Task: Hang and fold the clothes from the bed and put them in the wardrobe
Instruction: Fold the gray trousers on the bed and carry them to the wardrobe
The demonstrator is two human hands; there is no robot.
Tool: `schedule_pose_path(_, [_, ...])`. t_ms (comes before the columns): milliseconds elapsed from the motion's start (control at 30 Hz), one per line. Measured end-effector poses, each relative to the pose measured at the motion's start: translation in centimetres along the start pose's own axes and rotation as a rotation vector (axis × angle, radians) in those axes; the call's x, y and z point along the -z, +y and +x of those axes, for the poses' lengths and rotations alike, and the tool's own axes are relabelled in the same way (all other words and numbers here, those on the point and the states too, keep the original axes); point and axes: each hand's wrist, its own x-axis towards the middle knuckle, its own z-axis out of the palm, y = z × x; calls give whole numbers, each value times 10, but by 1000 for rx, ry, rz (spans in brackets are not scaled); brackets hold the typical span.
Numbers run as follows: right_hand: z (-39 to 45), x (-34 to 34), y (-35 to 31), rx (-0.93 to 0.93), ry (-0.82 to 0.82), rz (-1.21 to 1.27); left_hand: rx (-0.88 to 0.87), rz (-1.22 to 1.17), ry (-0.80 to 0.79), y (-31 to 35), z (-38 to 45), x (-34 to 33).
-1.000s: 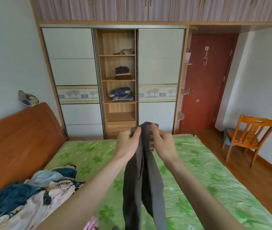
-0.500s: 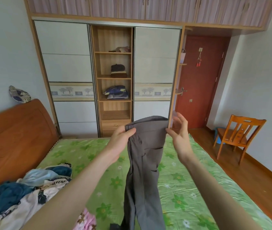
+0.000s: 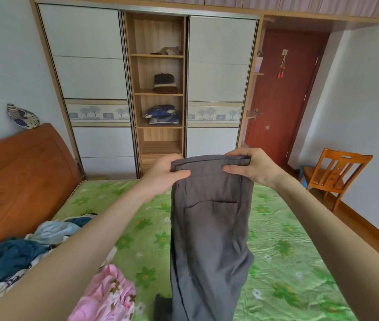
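Change: a second ago we held the grey trousers [image 3: 209, 228] bunched between both hands; now the waistband is drawn out flat and level between them, and the view has dropped toward the bed [image 3: 288, 239].
Meaning for the task: we judge the garment is being squared up for folding or hanging; nothing of it has reached the wardrobe [image 3: 158, 89] yet.
Left hand [image 3: 165, 174]: raised at chest height ahead of us, forearm reaching in from lower left; its grip pinches the left end of the waistband, thumb on the near face, fingers behind.
Right hand [image 3: 251, 166]: level with the left, forearm reaching in from lower right; its grip holds the right end of the waistband, fingers curled over the top edge, thumb on the near face.
Trousers: hanging straight down from the two hands over the bed, a back pocket facing us; the hems run out of frame, so we cannot tell whether they touch the bed.
Remaining clothes: a heap [image 3: 33, 256] by the headboard [image 3: 22, 177] and a pink garment [image 3: 107, 295] lie on the bed at lower left.
Wardrobe: open middle shelves beyond the bed, some folded items already on them.
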Motion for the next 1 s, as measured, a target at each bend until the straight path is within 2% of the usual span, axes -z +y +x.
schedule_pose_path(100, [2, 18, -4, -79, -218, -63, -10, -19, -28, 5, 6, 5])
schedule_pose_path(167, [8, 28, -6, -129, -315, -197, 11, -10, -73, 8, 13, 8])
schedule_pose_path(267, [22, 36, -14, -105, -332, -348, 46, -3, -160, 14, 28, 16])
schedule_pose_path(367, [35, 42, -29, -115, -332, -295, 35, 48, -224, 24, 54, 30])
schedule_pose_path(467, [62, 52, -41, -103, -319, -334, -13, 149, -218, 38, 88, 44])
schedule_pose_path(567, [102, 68, -51, -78, -262, -401, -90, 352, -135, 50, 131, 55])
schedule_pose_path(633, [135, 82, -55, -32, -212, -471, -110, 401, -69, 58, 162, 61])
schedule_pose_path(833, [232, 108, -61, 95, -7, -810, -249, 632, 159, 87, 255, 81])
schedule_pose_path(1000, [286, 123, -76, 255, 274, -1026, -392, 702, 386, 128, 318, 96])
